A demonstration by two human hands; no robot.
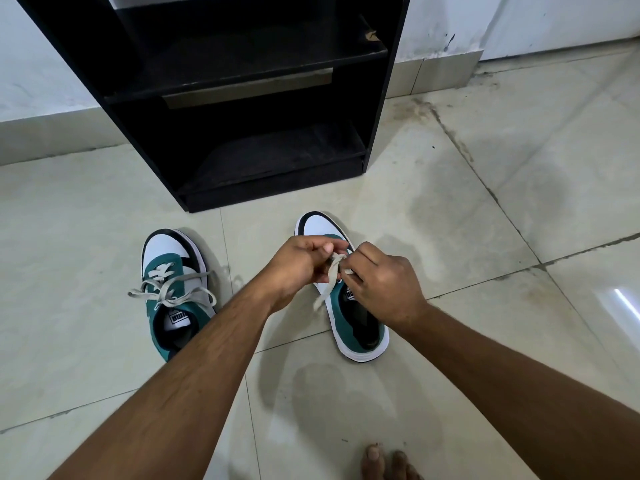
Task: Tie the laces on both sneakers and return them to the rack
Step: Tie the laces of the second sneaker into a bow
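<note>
Two green, white and black sneakers stand on the tiled floor, toes toward the rack. The left sneaker [173,292] carries a tied bow of grey laces. Over the right sneaker [356,323] both hands meet: my left hand [298,268] pinches one part of its grey lace [330,275], and my right hand [384,285] pinches another part beside it. One lace end hangs down over the shoe's left side. My hands hide the right sneaker's lacing area. The black shoe rack [242,98] stands just behind the sneakers, its shelves bare.
Pale floor tiles [485,237] with dirty grout lines spread all around. A white wall with a tiled skirting [440,71] runs behind the rack. Bare toes [384,462] show at the bottom edge.
</note>
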